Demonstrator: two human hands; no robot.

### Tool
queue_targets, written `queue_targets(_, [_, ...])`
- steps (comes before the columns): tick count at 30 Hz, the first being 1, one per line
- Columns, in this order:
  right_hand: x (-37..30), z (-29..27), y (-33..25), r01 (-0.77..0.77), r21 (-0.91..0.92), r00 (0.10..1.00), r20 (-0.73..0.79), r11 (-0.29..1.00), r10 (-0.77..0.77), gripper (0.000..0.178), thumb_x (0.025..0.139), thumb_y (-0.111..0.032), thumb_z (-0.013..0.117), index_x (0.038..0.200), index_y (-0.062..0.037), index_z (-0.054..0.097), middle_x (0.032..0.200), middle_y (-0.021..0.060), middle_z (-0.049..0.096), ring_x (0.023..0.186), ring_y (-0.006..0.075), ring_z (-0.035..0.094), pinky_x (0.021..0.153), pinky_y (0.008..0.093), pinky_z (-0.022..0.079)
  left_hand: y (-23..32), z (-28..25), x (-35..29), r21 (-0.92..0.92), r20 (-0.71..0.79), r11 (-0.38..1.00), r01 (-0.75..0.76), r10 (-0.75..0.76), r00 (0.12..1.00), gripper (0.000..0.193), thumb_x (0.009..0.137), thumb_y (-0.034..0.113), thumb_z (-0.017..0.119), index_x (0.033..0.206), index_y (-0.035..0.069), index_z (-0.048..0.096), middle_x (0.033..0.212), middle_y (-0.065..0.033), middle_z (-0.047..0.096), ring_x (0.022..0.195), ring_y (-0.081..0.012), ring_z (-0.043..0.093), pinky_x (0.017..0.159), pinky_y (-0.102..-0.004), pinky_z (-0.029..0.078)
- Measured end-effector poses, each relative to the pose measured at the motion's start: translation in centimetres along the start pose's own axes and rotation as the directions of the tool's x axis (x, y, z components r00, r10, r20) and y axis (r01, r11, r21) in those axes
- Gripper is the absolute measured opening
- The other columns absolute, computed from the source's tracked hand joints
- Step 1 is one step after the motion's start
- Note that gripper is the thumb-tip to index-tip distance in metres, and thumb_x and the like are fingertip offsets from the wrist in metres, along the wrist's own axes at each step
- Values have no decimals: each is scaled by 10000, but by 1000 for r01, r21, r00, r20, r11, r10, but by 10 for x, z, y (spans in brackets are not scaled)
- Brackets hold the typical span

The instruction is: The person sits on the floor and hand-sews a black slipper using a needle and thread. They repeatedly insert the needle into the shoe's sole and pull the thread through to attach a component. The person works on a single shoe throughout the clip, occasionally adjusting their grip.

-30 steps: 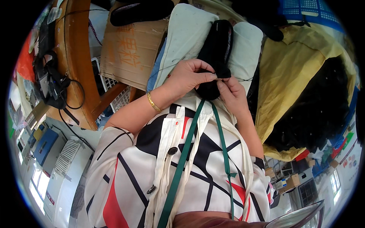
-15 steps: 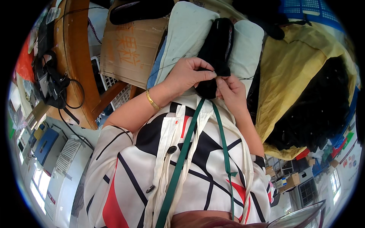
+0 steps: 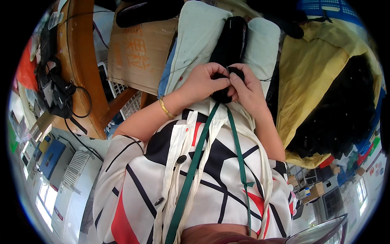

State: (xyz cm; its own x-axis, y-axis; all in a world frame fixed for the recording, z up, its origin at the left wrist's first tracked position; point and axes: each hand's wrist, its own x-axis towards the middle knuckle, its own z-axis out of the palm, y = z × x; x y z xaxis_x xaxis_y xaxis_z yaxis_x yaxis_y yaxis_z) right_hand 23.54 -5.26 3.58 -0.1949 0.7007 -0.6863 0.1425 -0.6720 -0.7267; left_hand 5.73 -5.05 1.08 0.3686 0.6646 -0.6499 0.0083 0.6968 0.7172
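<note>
A black cloth shoe (image 3: 230,40) lies lengthwise in front of me, its near end between my two hands. My left hand (image 3: 205,82) is closed, its thumb and forefinger pinching at that near end. My right hand (image 3: 247,88) is also closed there, thumb pressed against the curled fingers. Between the fingertips shows a thin pale sliver, too small to name. Dark thread (image 3: 183,68) runs out past my left hand, and another bit trails beside the right one. The fingers hide the spot they work on.
Pale padded cloth (image 3: 200,34) and a white roll (image 3: 263,40) flank the shoe. To the left stand a cardboard box (image 3: 142,77) and a wooden frame (image 3: 83,61). A yellow sack (image 3: 308,73) full of black pieces sits at right. Another black shoe (image 3: 150,14) lies on the box.
My right hand has shifted up and left, its fingers now wrapping further over the shoe's near end. The left hand stays close by, slightly lower. The thread still trails on both sides.
</note>
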Motion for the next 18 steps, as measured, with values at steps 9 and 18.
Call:
queue_targets(9, [3, -26, -6, 609, -621, 711, 151, 494, -687, 242, 767, -93, 757, 994, -56, 681, 846, 97, 631, 777, 264, 624, 665, 344, 493, -3, -4, -3, 349, 49, 894, -282, 284, 958, 162, 881, 112, 679, 1012, 26, 637, 857, 26, 620, 712, -24, 518, 615, -191, 429])
queue_targets(18, [-4, -31, 4, 361, -87, 930, 110, 928, -352, 133, 877, -99, 695, 982, -23, 662, 779, 24, 618, 741, 113, 608, 638, 286, 501, -8, -6, -7, 201, 75, 957, -209, 198, 977, 178, 899, 90, 684, 1060, 24, 646, 873, 39, 625, 726, -19, 517, 627, -189, 431])
